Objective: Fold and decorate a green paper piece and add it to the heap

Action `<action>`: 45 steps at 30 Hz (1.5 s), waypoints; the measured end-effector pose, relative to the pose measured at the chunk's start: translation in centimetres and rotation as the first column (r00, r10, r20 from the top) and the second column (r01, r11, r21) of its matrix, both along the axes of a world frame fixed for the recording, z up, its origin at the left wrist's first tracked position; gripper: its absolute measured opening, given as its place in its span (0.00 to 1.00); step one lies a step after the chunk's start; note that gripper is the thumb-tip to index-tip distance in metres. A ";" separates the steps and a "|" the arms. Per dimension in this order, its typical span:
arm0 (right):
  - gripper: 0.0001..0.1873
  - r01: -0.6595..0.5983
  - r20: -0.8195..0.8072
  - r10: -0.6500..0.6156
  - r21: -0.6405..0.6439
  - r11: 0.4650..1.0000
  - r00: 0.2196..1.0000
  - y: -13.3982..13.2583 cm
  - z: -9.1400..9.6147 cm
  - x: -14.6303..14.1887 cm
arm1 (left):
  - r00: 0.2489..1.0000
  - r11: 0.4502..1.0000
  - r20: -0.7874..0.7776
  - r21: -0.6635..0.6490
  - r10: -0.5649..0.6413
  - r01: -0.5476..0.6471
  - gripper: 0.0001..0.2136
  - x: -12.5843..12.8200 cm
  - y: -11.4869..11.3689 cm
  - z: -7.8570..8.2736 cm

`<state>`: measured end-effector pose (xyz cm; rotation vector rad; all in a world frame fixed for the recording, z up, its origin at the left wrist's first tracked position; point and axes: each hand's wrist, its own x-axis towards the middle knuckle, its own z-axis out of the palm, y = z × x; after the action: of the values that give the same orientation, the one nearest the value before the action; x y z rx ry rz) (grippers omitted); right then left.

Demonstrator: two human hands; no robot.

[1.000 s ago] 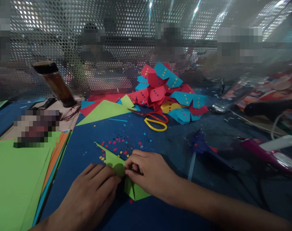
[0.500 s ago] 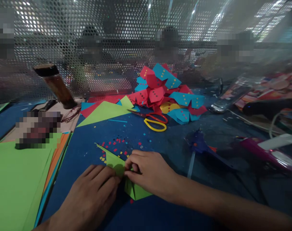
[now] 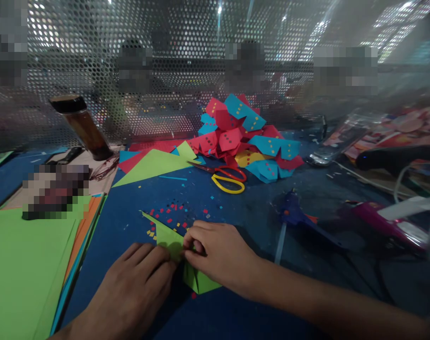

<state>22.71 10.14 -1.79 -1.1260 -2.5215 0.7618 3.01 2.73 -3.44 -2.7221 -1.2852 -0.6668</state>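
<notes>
A folded piece of green paper (image 3: 168,238) lies on the blue tabletop, its narrow point toward the upper left and creased flaps at the lower right. My left hand (image 3: 140,278) presses on its left side, fingers curled and thumb hidden. Thumb and fingers of my right hand (image 3: 218,252) pinch the middle of the same paper. The two hands nearly meet. Tiny red, yellow and blue paper bits (image 3: 170,217) are scattered just beyond the paper. Farther off rest scissors (image 3: 229,179) with one red and one yellow handle loop.
Folded red, blue and yellow paper pieces (image 3: 243,137) are heaped at the back. Green sheets (image 3: 27,269) are stacked at left, near a dark jar (image 3: 83,127). A blue glue gun (image 3: 296,215) with its stick lies right, by a purple device (image 3: 384,222). A perforated metal screen (image 3: 186,71) stands behind.
Almost nothing differs. Both hands keep the same hold on the green paper, with only a very slight shift of the right hand and forearm.
</notes>
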 end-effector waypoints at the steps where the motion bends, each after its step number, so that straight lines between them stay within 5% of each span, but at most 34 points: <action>1: 0.01 0.005 0.001 -0.005 -0.001 1.000 1.000 -0.1 0.0 0.0 | 1.000 1.000 -0.006 0.002 -0.002 0.002 0.09 0.0 0.0 0.1; 45: 0.02 0.056 0.030 -0.057 0.016 0.998 0.998 -0.6 0.3 -0.6 | 0.966 0.975 -0.253 0.192 -0.061 0.111 0.19 -0.3 -1.0 1.9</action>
<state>22.16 9.50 -1.45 -1.2077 -2.5045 0.7145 2.69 1.71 -1.55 -2.6037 -0.9894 -0.4222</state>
